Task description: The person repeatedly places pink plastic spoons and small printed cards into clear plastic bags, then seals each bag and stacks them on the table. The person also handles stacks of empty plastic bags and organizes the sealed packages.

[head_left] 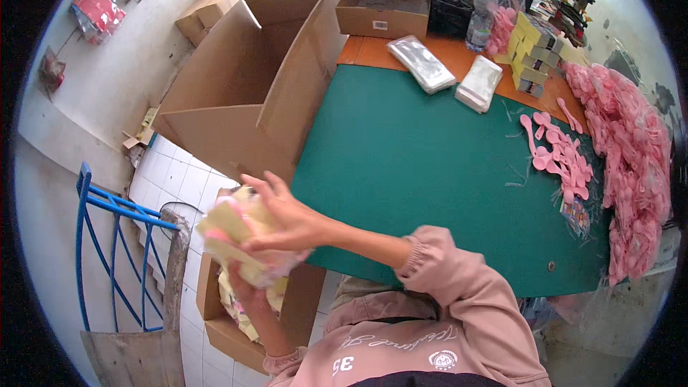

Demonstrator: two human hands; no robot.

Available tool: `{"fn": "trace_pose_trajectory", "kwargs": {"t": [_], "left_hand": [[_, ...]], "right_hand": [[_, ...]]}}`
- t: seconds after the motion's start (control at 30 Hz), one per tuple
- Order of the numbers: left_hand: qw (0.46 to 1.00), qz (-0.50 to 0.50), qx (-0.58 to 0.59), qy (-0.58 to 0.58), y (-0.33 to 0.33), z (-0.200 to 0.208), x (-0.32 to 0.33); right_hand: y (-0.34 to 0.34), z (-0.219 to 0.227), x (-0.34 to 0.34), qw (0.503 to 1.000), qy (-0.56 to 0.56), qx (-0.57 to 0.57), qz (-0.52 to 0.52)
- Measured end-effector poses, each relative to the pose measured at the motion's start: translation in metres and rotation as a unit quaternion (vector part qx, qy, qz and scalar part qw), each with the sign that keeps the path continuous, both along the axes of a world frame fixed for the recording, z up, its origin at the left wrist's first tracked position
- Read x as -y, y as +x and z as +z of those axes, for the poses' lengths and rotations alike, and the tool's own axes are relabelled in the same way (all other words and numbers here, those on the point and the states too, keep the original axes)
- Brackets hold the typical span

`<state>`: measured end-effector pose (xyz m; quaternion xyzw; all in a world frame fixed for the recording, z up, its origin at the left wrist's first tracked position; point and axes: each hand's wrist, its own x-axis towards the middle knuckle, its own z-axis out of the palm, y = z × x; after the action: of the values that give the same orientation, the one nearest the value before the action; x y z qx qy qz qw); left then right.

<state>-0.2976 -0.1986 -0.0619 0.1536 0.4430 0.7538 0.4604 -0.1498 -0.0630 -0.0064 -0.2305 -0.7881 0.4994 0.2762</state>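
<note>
A bundle of pale yellow card packets (240,226) with clear plastic and pink bits is held between my two hands, left of the table and above an open cardboard box (297,315). Motion blurs the bundle, so its exact make-up is unclear. My right hand (287,218) reaches across and grips its upper right side, fingers spread over it. From below, my left hand (249,290) supports it, with the fingers partly hidden. Similar yellow packets (233,308) lie inside the box beneath.
On the green-topped table (416,172) lie pink spoons (562,154), two stacks of clear plastic bags (423,64) and stacked small yellow boxes (534,50). Bagged pink items (623,165) heap along the right edge. A large open carton (251,79) stands left, beyond a blue metal frame (115,244).
</note>
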Motion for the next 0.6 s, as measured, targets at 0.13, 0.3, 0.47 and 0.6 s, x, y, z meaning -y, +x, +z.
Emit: {"fn": "trace_pose_trajectory", "kwargs": {"t": [0.13,0.3,0.47,0.6], "left_hand": [[0.995,0.091,0.002,-0.031,-0.068,-0.020,0.010],[0.986,0.029,-0.076,-0.143,-0.183,-0.161,0.045],[0.798,0.134,-0.360,-0.465,-0.190,-0.239,0.054],[0.676,0.298,-0.513,-0.438,-0.163,-0.192,-0.020]], "right_hand": [[-0.063,-0.021,-0.014,0.997,-0.032,-0.065,0.020],[-0.033,-0.028,-0.027,1.000,0.000,-0.017,0.007],[0.100,-0.013,-0.007,0.983,-0.048,0.045,0.170],[0.225,-0.007,0.009,0.981,-0.034,0.094,0.165]]}}
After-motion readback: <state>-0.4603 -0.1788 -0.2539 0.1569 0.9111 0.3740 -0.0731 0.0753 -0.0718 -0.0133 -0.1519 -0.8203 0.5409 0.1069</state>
